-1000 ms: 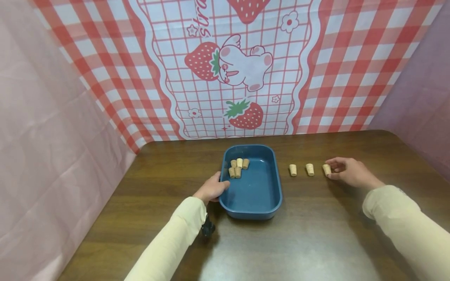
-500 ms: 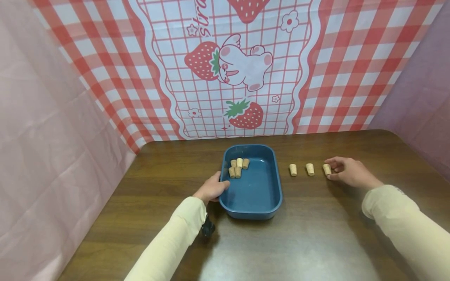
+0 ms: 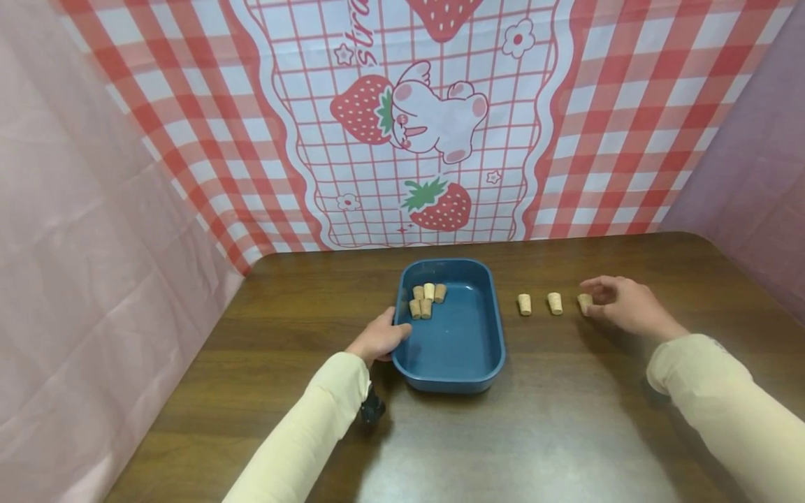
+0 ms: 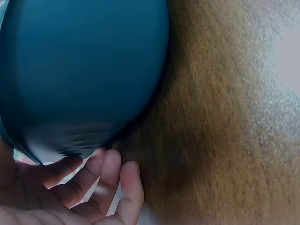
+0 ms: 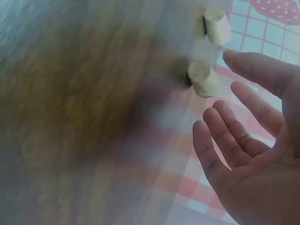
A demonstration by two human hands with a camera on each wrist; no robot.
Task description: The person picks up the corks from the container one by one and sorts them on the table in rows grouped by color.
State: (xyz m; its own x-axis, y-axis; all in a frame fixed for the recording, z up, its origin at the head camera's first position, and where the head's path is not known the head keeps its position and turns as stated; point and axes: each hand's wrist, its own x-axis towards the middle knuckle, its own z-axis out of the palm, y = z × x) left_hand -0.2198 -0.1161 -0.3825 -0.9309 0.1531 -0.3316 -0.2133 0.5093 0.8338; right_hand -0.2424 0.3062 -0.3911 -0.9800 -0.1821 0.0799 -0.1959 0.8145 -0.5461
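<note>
Fingers spread, your right hand (image 3: pixel 627 304) is hovering beside a cork (image 3: pixel 583 303), likely light, firm, best pinched mid-side.

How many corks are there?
8: five corks inside the blue tray, three corks on the table to its right, the last cork partly hidden by the right hand.

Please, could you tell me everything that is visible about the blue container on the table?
The rectangular blue container has rounded corners, smooth walls and an open top; it looks like plastic. It stands upright on the brown wood-grain table. Five tan tapered cork stoppers sit inside, toward its far left corner. The person's left hand grips its left wall, thumb over the rim.
</note>
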